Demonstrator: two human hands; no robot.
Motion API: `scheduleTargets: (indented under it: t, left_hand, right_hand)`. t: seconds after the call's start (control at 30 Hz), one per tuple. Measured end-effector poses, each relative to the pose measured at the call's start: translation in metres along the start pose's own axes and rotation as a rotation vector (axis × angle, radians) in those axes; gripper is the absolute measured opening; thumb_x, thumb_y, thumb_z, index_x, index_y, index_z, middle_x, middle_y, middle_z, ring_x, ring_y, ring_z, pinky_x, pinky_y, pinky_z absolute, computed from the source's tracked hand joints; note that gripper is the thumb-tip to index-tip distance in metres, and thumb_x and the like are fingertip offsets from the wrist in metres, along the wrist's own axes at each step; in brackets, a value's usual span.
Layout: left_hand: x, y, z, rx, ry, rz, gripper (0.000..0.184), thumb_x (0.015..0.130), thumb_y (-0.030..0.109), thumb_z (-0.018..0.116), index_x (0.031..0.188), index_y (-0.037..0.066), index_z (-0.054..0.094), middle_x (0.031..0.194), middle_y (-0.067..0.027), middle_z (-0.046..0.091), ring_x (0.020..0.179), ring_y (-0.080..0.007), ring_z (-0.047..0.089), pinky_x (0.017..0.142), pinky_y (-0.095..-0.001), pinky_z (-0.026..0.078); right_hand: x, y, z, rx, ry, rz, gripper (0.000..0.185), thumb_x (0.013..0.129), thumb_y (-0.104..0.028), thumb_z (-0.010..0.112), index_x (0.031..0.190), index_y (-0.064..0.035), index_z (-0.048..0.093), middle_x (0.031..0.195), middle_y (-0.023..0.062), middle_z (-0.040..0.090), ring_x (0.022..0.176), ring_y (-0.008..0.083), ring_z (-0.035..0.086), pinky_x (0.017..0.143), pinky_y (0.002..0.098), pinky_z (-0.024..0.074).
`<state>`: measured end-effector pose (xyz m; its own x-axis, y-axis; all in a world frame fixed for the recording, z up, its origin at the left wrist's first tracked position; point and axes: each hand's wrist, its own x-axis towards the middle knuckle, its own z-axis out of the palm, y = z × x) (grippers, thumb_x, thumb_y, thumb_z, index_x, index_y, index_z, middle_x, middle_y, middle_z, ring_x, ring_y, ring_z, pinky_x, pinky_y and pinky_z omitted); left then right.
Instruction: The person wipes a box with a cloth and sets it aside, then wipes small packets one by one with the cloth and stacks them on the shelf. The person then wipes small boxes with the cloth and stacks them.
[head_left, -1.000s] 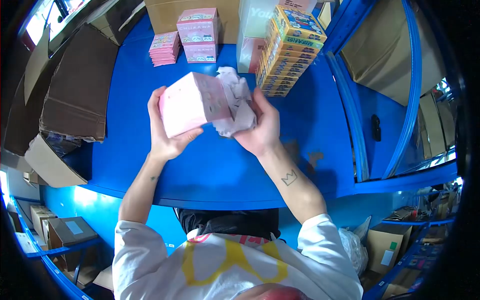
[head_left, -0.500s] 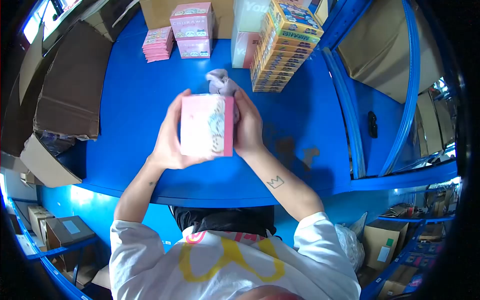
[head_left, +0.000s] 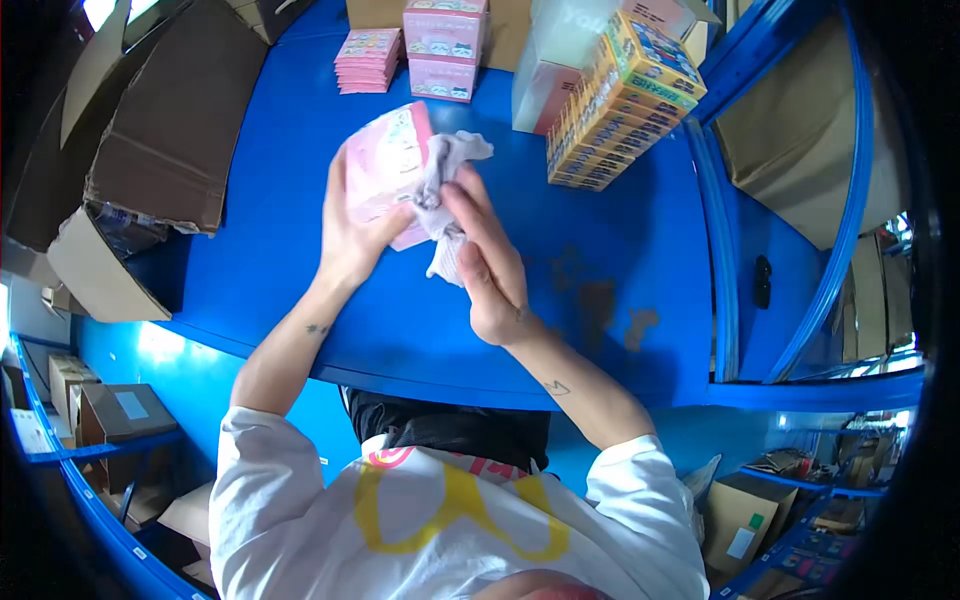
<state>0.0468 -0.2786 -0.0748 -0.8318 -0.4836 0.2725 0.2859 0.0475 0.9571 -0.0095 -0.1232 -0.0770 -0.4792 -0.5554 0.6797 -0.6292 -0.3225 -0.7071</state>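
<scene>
Tilted above the blue table, a pink box (head_left: 375,165) with printed cartoon figures is gripped by my left hand (head_left: 352,222), fingers along its left side and thumb across the near edge. My right hand (head_left: 492,260) holds a crumpled light-grey cloth (head_left: 436,190) against the box's right side. Part of the cloth hangs below the fingers, and it covers some of that side.
At the back stand stacked pink boxes (head_left: 443,50) beside a pile of pink packets (head_left: 368,62). A tall stack of yellow boxes (head_left: 625,105) is to the right, near white-and-pink cartons (head_left: 545,85). An open brown carton (head_left: 165,130) lies left. Blue shelf posts (head_left: 716,250) border the right side.
The pink box has shifted up and left in view and turned, tilting over. My right hand has come off its side and now presses the cloth there. The camera view has also shifted.
</scene>
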Motion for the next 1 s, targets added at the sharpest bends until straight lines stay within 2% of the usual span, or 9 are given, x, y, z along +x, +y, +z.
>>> scheduleTargets:
  t: [0.1, 0.17, 0.3, 0.47, 0.63, 0.77, 0.87, 0.93, 1.0]
  left_hand:
    - [-0.002, 0.001, 0.005, -0.016, -0.180, -0.041, 0.091, 0.073, 0.022, 0.087, 0.140, 0.002, 0.028, 0.126, -0.0177, 0.048, 0.117, -0.0314, 0.055, 0.094, -0.0425, 0.051]
    - [-0.002, -0.002, 0.002, -0.026, -0.204, -0.070, 0.088, 0.074, 0.022, 0.086, 0.138, 0.003, 0.029, 0.123, -0.0171, 0.049, 0.117, -0.0309, 0.056, 0.094, -0.0426, 0.051]
    - [0.004, -0.016, -0.005, -0.065, -0.287, -0.142, 0.081, 0.076, 0.021, 0.085, 0.135, 0.004, 0.032, 0.117, -0.0154, 0.050, 0.115, -0.0294, 0.057, 0.093, -0.0431, 0.053]
    - [0.002, -0.036, -0.014, -0.453, -0.361, 0.080, 0.070, 0.080, 0.017, 0.080, 0.130, 0.004, 0.033, 0.113, -0.0151, 0.049, 0.114, -0.0286, 0.057, 0.095, -0.0408, 0.053]
    - [-0.009, -0.016, 0.010, -0.147, -0.006, 0.006, 0.072, 0.083, 0.015, 0.076, 0.136, 0.003, 0.028, 0.117, -0.0177, 0.048, 0.114, -0.0310, 0.056, 0.090, -0.0390, 0.055]
    - [0.000, -0.014, -0.001, -0.255, 0.180, -0.167, 0.078, 0.084, 0.011, 0.074, 0.142, 0.001, 0.023, 0.124, -0.0213, 0.045, 0.117, -0.0341, 0.055, 0.089, -0.0413, 0.056]
    - [0.003, -0.006, 0.002, -0.582, 0.161, -0.397, 0.083, 0.084, 0.010, 0.073, 0.146, 0.002, 0.018, 0.129, -0.0233, 0.043, 0.118, -0.0354, 0.053, 0.092, -0.0413, 0.054]
    - [0.000, 0.019, 0.012, -1.084, -0.070, -0.510, 0.083, 0.085, 0.014, 0.073, 0.146, 0.001, 0.019, 0.132, -0.0228, 0.043, 0.117, -0.0340, 0.054, 0.095, -0.0395, 0.052]
    - [-0.009, 0.004, 0.019, -0.899, -0.096, -0.442, 0.085, 0.084, 0.017, 0.075, 0.146, 0.002, 0.019, 0.132, -0.0229, 0.042, 0.117, -0.0346, 0.054, 0.095, -0.0407, 0.051]
  right_hand:
    - [0.004, 0.023, -0.005, -0.124, 0.195, -0.059, 0.046, 0.103, -0.017, 0.037, 0.147, -0.0038, 0.036, 0.150, 0.0162, 0.038, 0.135, 0.0315, 0.040, 0.110, 0.0424, 0.0334]
    - [0.011, 0.017, -0.021, 0.161, 0.388, 0.222, 0.045, 0.101, -0.012, 0.037, 0.145, -0.0008, 0.038, 0.143, 0.0192, 0.044, 0.124, 0.0316, 0.049, 0.103, 0.0384, 0.0388]
    - [0.015, 0.015, -0.047, 0.129, 0.337, 0.294, 0.046, 0.100, -0.010, 0.037, 0.144, 0.0028, 0.037, 0.141, 0.0216, 0.046, 0.122, 0.0336, 0.052, 0.102, 0.0384, 0.0409]
    - [0.008, 0.018, -0.022, -0.205, 0.186, -0.025, 0.048, 0.100, -0.010, 0.033, 0.146, 0.0034, 0.033, 0.146, 0.0214, 0.043, 0.128, 0.0330, 0.049, 0.104, 0.0389, 0.0398]
    - [-0.007, 0.012, -0.003, -0.164, 0.169, -0.075, 0.047, 0.095, 0.002, 0.041, 0.142, 0.0046, 0.040, 0.143, 0.0255, 0.044, 0.130, 0.0399, 0.046, 0.107, 0.0435, 0.0406]
    - [-0.014, 0.038, 0.007, -0.387, -0.040, -0.317, 0.053, 0.089, 0.007, 0.046, 0.141, 0.0038, 0.041, 0.144, 0.0265, 0.043, 0.132, 0.0404, 0.044, 0.110, 0.0443, 0.0372]
    - [0.001, 0.036, -0.002, -0.293, 0.017, -0.391, 0.058, 0.082, 0.012, 0.051, 0.140, 0.0032, 0.044, 0.143, 0.0244, 0.044, 0.132, 0.0383, 0.045, 0.112, 0.0438, 0.0356]
    - [0.003, 0.033, -0.010, -0.376, 0.252, -0.190, 0.047, 0.092, -0.001, 0.049, 0.139, -0.0008, 0.045, 0.142, 0.0203, 0.046, 0.127, 0.0345, 0.049, 0.105, 0.0418, 0.0421]
    - [0.006, 0.024, -0.009, -0.158, 0.320, -0.035, 0.044, 0.094, -0.004, 0.047, 0.138, -0.0021, 0.046, 0.139, 0.0192, 0.049, 0.125, 0.0324, 0.051, 0.103, 0.0409, 0.0429]
